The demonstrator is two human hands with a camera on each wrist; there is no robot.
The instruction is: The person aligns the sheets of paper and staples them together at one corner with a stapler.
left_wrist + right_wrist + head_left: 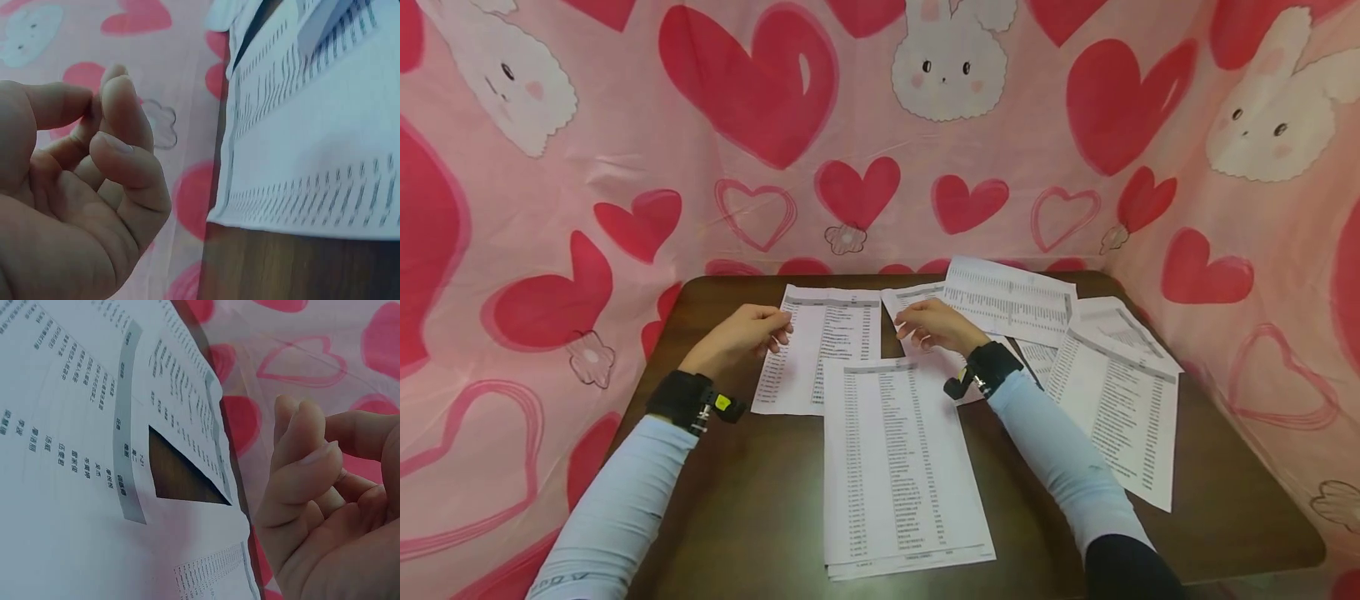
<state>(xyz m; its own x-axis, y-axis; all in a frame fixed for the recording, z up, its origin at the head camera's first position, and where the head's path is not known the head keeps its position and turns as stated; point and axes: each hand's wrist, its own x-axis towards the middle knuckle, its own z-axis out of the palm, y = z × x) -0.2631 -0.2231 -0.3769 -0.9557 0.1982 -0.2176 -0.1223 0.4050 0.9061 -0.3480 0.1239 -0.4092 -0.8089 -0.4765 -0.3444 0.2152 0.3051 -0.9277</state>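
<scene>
My left hand (742, 337) hovers over the left edge of a printed sheet (842, 342) at the back of the table. Its fingers are loosely bent, and in the left wrist view the thumb tip meets a fingertip of that hand (87, 187) with nothing pinched between. To the right, my right hand (942, 325) is above another printed sheet (917, 293), likewise loosely bent and holding nothing; the right wrist view shows that hand (331, 506) beyond the papers' edge. Between the forearms lies a small stack of printed pages (902, 475), its lower sheets peeking out at the bottom.
Several overlapping printed sheets (1120, 417) spread across the right side of the brown table (730, 500), with one page (1011, 292) near the back edge. A pink cloth with hearts and rabbits (880, 133) hangs behind and at both sides.
</scene>
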